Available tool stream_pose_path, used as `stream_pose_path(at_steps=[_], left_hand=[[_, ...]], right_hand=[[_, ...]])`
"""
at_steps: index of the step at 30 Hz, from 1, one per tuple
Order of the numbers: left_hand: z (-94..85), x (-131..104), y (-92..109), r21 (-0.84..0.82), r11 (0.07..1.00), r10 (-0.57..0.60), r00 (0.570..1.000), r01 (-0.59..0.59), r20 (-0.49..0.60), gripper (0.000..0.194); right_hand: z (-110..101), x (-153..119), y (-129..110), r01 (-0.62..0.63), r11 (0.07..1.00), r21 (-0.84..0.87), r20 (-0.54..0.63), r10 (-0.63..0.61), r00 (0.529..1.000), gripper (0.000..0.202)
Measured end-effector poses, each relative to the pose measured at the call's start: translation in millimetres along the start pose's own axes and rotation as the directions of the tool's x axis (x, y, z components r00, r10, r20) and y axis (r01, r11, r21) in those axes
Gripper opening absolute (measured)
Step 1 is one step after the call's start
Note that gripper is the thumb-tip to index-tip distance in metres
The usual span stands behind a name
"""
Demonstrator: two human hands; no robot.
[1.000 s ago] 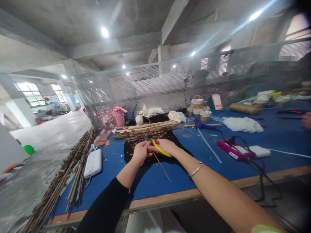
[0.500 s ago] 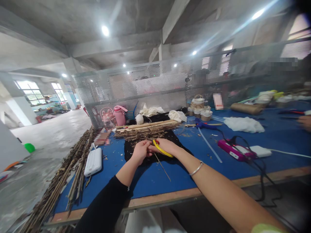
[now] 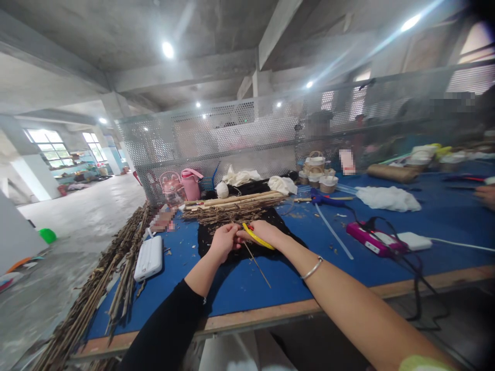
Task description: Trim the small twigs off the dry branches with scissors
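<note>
Over the black cloth, my two hands meet. My left hand is closed, its fingertips pinching a thin twig whose long end slants down toward the table's front edge. My right hand is wrapped round a cutting tool with a curved yellow handle and a bit of red, which looks like pruning shears. Its blades are largely hidden by the fingers. Just beyond the hands lies a pile of thin brown twigs.
Bundles of long dry stalks cover the table's left edge. A white power bank lies beside them. To the right are a blue glue gun, a clear glue stick and a magenta power strip with cables. A mesh partition stands behind.
The twig's free end has shifted slightly up and left. Both hands stay in nearly the same place, and the tool's dark tip shows less between them.
</note>
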State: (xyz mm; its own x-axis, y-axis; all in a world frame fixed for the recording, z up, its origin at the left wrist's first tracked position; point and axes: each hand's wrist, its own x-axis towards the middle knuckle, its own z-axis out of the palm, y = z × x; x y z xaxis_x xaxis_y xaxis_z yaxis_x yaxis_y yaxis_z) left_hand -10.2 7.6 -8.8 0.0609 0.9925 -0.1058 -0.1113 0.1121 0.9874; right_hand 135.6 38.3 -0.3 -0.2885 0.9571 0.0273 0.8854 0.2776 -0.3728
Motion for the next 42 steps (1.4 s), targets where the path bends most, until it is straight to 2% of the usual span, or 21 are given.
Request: stream_pose_path(at_steps=[4, 8, 15, 20, 23, 27, 30, 34, 42], left_hand=[[-0.4, -0.5, 0.4, 0.024, 1.0, 0.016, 1.0, -0.016, -0.013, 0.016], [-2.4, 1.7, -1.8, 0.069, 0.993, 0.096, 0.995, -0.096, -0.006, 0.021], [-1.8, -0.5, -0.8, 0.134, 0.98, 0.153, 0.987, -0.146, -0.045, 0.024], [-2.8, -0.8, -0.9, 0.142, 0.98, 0.147, 0.989, -0.141, -0.032, 0.025], [-2.7, 0.1, -0.9, 0.113, 0.985, 0.132, 0.991, -0.128, -0.025, 0.025], [-1.1, -0.6, 1.6, -0.053, 0.999, -0.005, 0.998, 0.002, -0.056, 0.024], [-0.2, -2.1, 2.8, -0.103, 0.992, -0.072, 0.997, 0.073, 0.014, 0.02], [0.2, -1.6, 0.5, -0.041, 0.998, -0.045, 0.997, 0.047, 0.069, 0.015], [0.6, 0.6, -1.7, 0.04, 0.999, 0.003, 1.0, -0.004, 0.014, 0.014]], right_hand=[[-3.7, -3.0, -2.4, 0.021, 0.999, -0.035, -0.024, -0.022, 0.999, 0.062], [-5.7, -5.4, -3.2, 0.032, 0.996, -0.085, -0.052, -0.037, 0.998, 0.066], [-0.5, -3.1, 0.8, 0.053, 0.996, -0.067, -0.067, -0.058, 0.996, 0.076], [-1.9, -5.0, -1.1, 0.101, 0.995, 0.0, -0.035, -0.1, 0.994, 0.062], [-2.4, -5.1, -2.1, 0.073, 0.997, 0.018, -0.015, -0.073, 0.997, 0.058], [-1.2, -0.9, 0.0, 0.032, 0.999, 0.028, -0.024, -0.031, 0.999, 0.062], [-0.9, 2.9, 2.8, -0.006, 0.999, 0.042, -0.036, 0.008, 0.999, 0.065], [-0.3, 5.7, 4.4, -0.039, 0.998, 0.047, -0.048, 0.041, 0.998, 0.068], [-1.8, 2.8, 3.0, -0.021, 1.0, 0.004, -0.034, 0.021, 0.999, 0.064]])
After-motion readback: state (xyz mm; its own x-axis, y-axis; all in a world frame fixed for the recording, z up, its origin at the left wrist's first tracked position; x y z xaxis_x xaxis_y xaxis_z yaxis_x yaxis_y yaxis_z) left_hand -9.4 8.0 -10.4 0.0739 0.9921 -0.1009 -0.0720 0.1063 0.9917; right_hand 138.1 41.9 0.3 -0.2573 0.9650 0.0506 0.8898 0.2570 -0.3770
